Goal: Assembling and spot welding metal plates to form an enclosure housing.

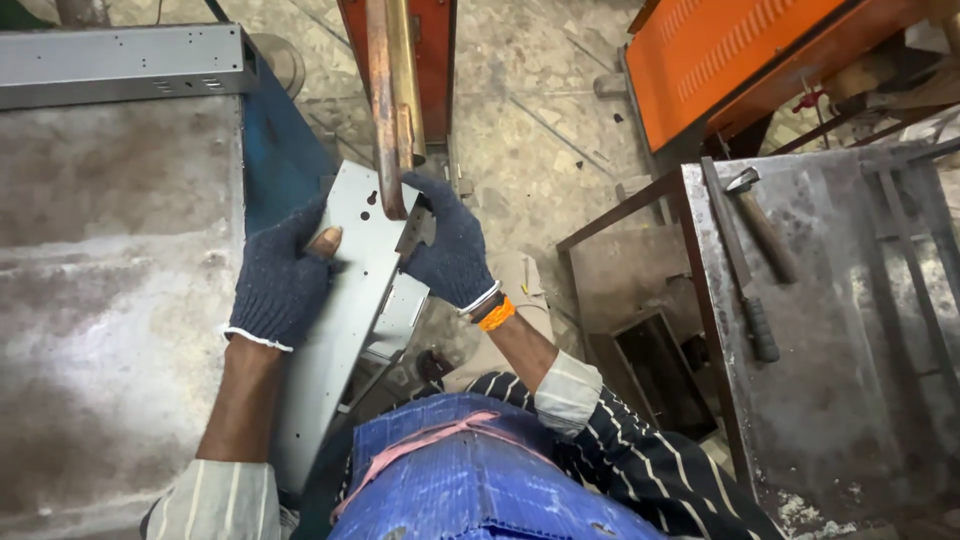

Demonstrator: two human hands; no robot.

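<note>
Dark knitted gloves cover both hands. The left hand is closed around the left edge of a long grey sheet-metal panel, with a bare fingertip poking through the glove and pressing on the panel's face. The right hand grips the panel's upper right edge, fingers curled over the folded rim, and an orange band sits at its wrist. The panel is held tilted between the two hands, its top end pushed up against a rusty upright bar that crosses over a hole near the panel's upper end; its lower end runs down towards the person's lap, where a blue woven apron lies.

Left of the hands stands a worn grey table, and a second grey metal channel lies across its far edge. Right of the hands, well apart, is a scuffed steel bench. On it rest a hammer and, just beside that, a flat bar with a black handle. An orange machine housing rises beyond the bench.
</note>
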